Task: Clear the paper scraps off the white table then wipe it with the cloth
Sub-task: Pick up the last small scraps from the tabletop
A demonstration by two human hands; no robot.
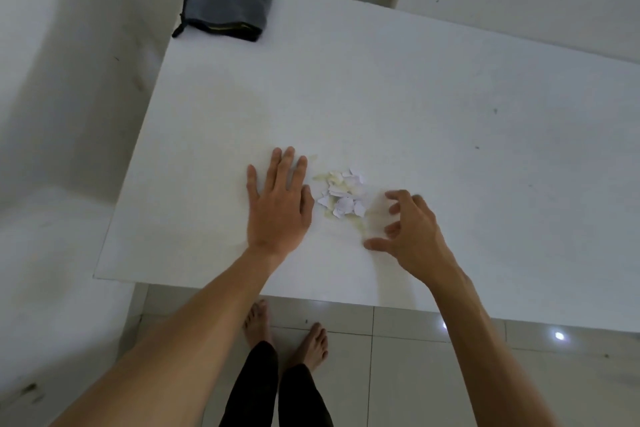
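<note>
Now the scraps (341, 194) lie heaped on the worktop (450, 97) between my hands: left hand (277, 204) flat and released just beside them, right hand (408, 229) on their other side, clawed, grasping nothing. The heap's long axis runs away from me; the cloth (225, 5) sits far beyond.

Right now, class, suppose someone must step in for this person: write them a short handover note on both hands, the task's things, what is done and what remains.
Left hand: flat on the white table, fingers straight, just left of the paper scraps.
Right hand: fingers curled and spread, holding nothing, just right of the scraps; it looks blurred.
Scraps: bunched in one small pile between the hands, near the front edge.
Cloth: folded, grey, on the far left corner, untouched.
Done: scraps lie gathered.
Left: take the pile off the table, fetch the cloth, wipe.
</note>
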